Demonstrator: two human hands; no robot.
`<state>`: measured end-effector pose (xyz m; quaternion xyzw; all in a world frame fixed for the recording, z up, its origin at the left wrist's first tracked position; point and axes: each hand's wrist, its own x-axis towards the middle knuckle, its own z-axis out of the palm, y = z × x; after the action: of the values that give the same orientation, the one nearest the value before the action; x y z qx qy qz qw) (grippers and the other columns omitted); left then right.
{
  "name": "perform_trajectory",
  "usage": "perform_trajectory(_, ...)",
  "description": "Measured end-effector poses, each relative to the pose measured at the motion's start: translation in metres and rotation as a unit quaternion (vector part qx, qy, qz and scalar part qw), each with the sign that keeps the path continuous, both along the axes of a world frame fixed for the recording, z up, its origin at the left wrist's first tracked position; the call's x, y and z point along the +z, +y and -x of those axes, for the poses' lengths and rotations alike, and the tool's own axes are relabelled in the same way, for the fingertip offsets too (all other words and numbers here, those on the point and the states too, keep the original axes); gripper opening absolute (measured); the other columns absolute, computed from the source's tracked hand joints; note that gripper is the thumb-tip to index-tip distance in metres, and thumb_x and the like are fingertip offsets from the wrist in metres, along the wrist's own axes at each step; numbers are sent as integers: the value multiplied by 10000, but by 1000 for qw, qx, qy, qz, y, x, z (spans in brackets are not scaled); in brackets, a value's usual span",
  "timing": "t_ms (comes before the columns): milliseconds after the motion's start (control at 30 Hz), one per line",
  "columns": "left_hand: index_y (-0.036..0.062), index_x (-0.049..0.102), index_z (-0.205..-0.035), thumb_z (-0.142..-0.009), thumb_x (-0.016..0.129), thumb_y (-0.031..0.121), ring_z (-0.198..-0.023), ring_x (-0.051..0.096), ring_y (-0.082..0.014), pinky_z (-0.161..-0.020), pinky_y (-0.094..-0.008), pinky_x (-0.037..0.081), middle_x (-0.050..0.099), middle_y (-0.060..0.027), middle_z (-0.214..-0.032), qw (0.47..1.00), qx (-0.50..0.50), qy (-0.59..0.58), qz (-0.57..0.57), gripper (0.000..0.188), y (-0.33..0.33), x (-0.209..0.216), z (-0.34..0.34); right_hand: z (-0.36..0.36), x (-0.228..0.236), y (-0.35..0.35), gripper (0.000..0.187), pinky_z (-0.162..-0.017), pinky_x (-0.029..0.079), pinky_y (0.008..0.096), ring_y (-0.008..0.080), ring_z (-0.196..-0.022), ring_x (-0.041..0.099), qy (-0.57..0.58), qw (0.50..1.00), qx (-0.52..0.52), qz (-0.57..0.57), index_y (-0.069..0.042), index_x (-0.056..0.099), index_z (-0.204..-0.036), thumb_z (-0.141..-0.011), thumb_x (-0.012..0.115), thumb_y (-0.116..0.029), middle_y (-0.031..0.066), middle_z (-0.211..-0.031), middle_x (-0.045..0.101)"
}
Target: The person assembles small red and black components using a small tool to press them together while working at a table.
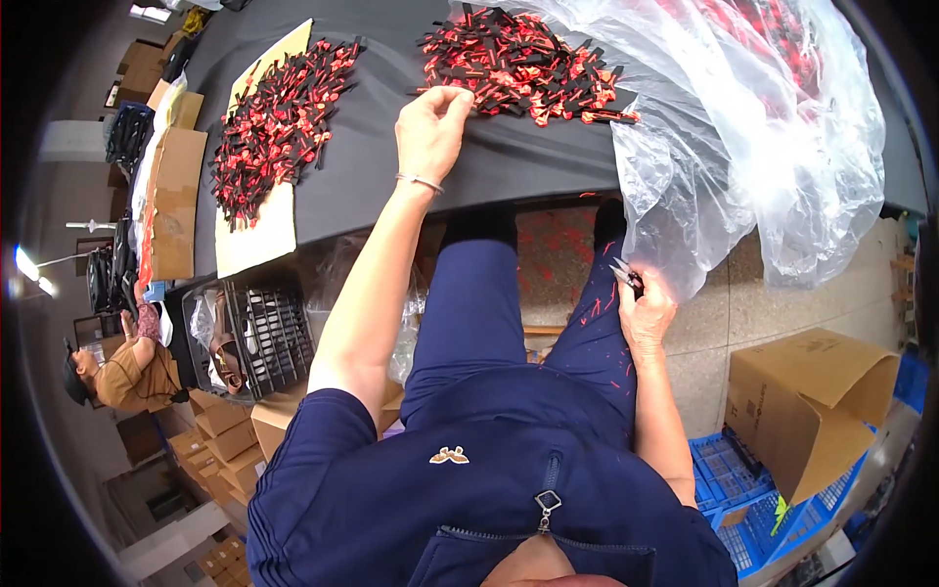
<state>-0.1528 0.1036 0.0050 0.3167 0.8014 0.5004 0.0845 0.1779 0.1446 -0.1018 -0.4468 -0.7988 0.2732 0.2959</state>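
Observation:
My left hand [428, 135] reaches over the dark-covered table to the near left edge of a pile of small black and red pieces [518, 64]. Its thumb and forefinger are pinched together; what lies between them, if anything, is too small to make out. Above my right thigh, my right hand [648, 313] is closed around a pair of thread snips [628, 278], blades pointing up and left. Short red scraps [597, 311] lie scattered on my right trouser leg. A second pile of similar black and red pieces [279, 127] covers much of a pale board [256, 240] to the left.
A large clear plastic bag [685, 166] with red contents hangs over the table's right edge. Below it, an opened cardboard box [797, 391] stands on blue crates [729, 474]. A black crate [269, 338] sits at left, and a person [137, 367] is beyond it.

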Motion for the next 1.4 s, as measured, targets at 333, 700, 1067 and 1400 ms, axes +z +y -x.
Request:
perform_trajectory(333,-10,607,-956,-894,601,151,-635,541,-64,-562,-204,456,645,-63,-825,858,-106,-477,-157,172,-46,13,-81,7,42,-25,160,-622,486,267,169,-677,628,121,982,67,129,-16,644,-870,-727,717,-15,84,-776,641)
perform_trajectory(700,11,641,-911,-883,610,159,-586,525,-29,-536,-164,431,654,-32,-769,862,-170,-473,-72,154,-62,29,-160,28,115,-18,283,-590,458,312,213,-664,581,141,982,95,-82,-47,634,-927,-704,780,-140,50,-741,633)
perform_trajectory(1067,9,648,-922,-879,617,142,-584,530,-28,-542,-158,429,652,-29,-744,874,-188,-447,-34,143,-57,36,-166,20,109,-15,236,-566,454,294,205,-640,564,172,979,87,-71,-41,645,-871,-697,783,-118,58,-766,641)
perform_trajectory(1400,4,654,-908,-875,621,139,-576,528,-36,-544,-170,431,650,-32,-731,873,-193,-446,-27,143,-54,32,-166,19,109,-17,179,-563,450,298,194,-626,556,221,973,63,18,-42,648,-840,-725,767,-110,57,-725,629)
